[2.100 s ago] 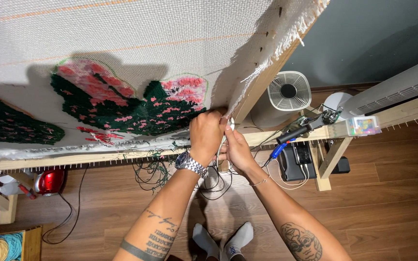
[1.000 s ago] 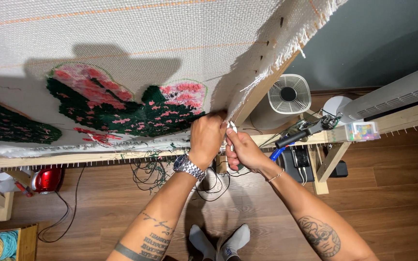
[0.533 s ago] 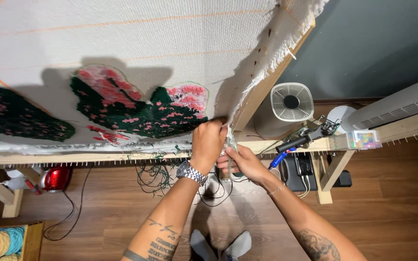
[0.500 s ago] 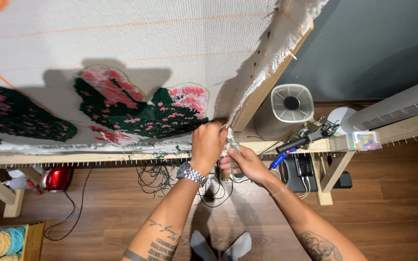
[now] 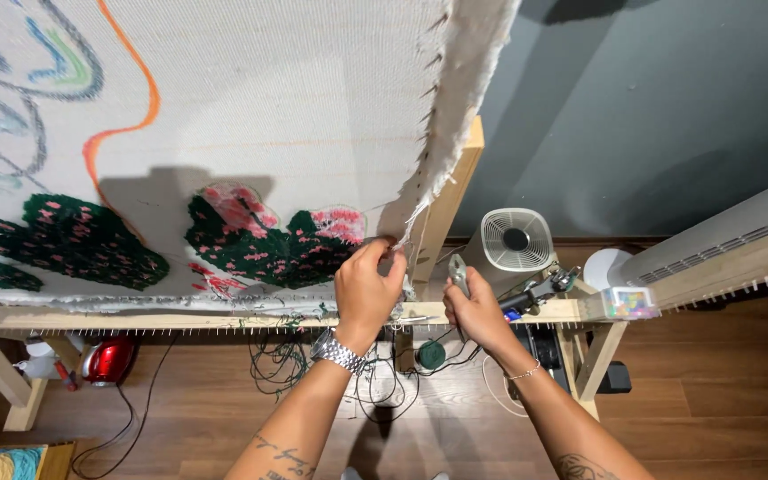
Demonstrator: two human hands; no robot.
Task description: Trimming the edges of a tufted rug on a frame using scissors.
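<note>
Cloth: big white tufting cloth (image 5: 251, 116) stretched on a wooden frame (image 5: 180, 316), filling everything up and to the left of the left hand, drawn outlines on it too.
Tufted patch: green and pink flower bit (image 5: 268, 240) sits just left of the left hand, pretty much touching distance.
Left hand: left hand (image 5: 368, 289) is up at the cloth's frayed corner edge (image 5: 420, 191), fingers pinched together on loose threads there; metal watch (image 5: 338, 352) on the wrist.
Right hand: right hand (image 5: 477, 313) is just right of the left one, closed around small metal snips (image 5: 460, 271), tips pointing up, not touching the cloth.
Fan: little white fan (image 5: 516, 240) right behind the right hand, on the floor.
Below: tangled cables (image 5: 375, 391) under both hands, red thing (image 5: 110, 360) way off left.
</note>
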